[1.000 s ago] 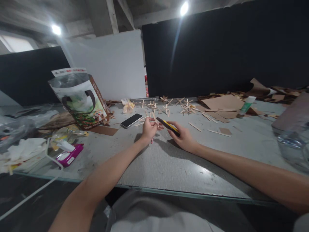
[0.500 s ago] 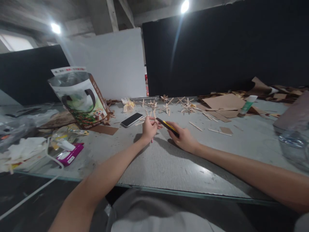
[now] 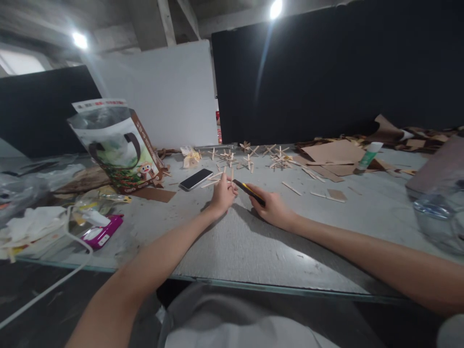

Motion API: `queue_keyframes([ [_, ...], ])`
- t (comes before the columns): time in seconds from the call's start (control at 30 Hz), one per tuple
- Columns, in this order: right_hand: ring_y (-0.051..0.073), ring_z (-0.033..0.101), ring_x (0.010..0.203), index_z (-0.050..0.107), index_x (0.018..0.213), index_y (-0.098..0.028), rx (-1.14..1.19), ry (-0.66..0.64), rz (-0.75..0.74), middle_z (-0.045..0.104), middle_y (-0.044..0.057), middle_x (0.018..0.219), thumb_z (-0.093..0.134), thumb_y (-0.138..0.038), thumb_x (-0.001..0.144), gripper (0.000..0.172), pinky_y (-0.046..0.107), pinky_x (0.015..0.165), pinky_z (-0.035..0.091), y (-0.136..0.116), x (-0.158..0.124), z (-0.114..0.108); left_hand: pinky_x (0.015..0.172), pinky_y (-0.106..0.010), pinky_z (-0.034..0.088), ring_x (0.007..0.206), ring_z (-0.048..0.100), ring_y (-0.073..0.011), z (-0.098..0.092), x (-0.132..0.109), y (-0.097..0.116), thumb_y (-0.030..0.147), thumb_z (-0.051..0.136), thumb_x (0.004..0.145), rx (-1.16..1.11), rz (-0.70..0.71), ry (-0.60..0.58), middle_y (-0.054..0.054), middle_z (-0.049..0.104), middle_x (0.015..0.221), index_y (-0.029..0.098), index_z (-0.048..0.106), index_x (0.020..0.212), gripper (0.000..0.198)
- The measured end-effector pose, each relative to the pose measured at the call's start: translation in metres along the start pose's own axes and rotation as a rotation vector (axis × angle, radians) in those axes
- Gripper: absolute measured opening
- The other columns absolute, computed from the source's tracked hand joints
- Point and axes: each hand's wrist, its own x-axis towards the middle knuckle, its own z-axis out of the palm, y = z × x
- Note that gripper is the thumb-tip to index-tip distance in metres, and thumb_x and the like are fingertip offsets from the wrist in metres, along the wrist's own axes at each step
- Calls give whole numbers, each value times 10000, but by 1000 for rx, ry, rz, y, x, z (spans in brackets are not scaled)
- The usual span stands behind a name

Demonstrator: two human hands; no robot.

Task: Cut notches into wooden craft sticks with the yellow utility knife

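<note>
The grey table bears 1 black phone, wooden sticks and brown cardboard.

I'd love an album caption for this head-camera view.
Right hand gripping a black-and-yellow tool near the left hand, crossed wooden sticks beyond.

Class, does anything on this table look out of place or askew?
Yes, two things. The phone lies beside loose wooden sticks near the left hand, an odd neighbour for them. On the left, the white cable runs over the edge of the table, so it might snag.

1 black-and-yellow cutter slants forward-left, its tip near pale wooden sticks.
</note>
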Motion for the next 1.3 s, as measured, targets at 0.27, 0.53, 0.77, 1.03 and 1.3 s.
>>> queue_keyframes([
  [0.27, 279, 737, 1009, 583, 1457, -133, 147, 28, -25, 779, 145, 1152, 479, -285, 959, 530, 377, 881, 555, -2, 4, 5, 493, -209, 499, 493, 670, -136, 1, 1, 1, 147, 673, 825, -133, -58, -5, 48, 671, 612, 226, 437, 909, 262],
  [0.53, 288, 696, 1119, 680, 1349, -152, 287, 33, -52, 745, 111, 1264, 521, -340, 943, 475, 426, 980, 526, 0, 13, -5, 489, -212, 453, 444, 626, -127, -3, 4, 4, 92, 630, 791, -182, -91, -17, 72, 643, 564, 237, 400, 887, 288],
  [0.77, 190, 597, 664, 685, 1345, -111, 380, -28, 95, 691, 56, 773, 585, -432, 928, 536, 313, 633, 489, 2, 14, -10, 487, -217, 402, 414, 582, -129, -2, 5, 4, 34, 565, 763, -168, -129, -15, 83, 618, 520, 245, 392, 880, 296],
  [1.03, 81, 326, 454, 646, 1377, -151, 614, -96, 254, 444, -68, 610, 637, -498, 893, 595, 238, 456, 273, 7, 12, -7, 485, -196, 372, 402, 551, -107, 1, 6, 1, 25, 573, 760, -180, -161, 2, 96, 609, 503, 242, 396, 869, 300],
  [1.3, 70, 276, 440, 650, 1339, -125, 820, -115, 354, 344, -104, 588, 728, -482, 797, 654, 255, 452, 182, 2, 15, -11, 476, -180, 359, 391, 543, -98, 2, 8, 0, 28, 613, 769, -186, -190, 7, 89, 614, 502, 241, 397, 842, 311],
])
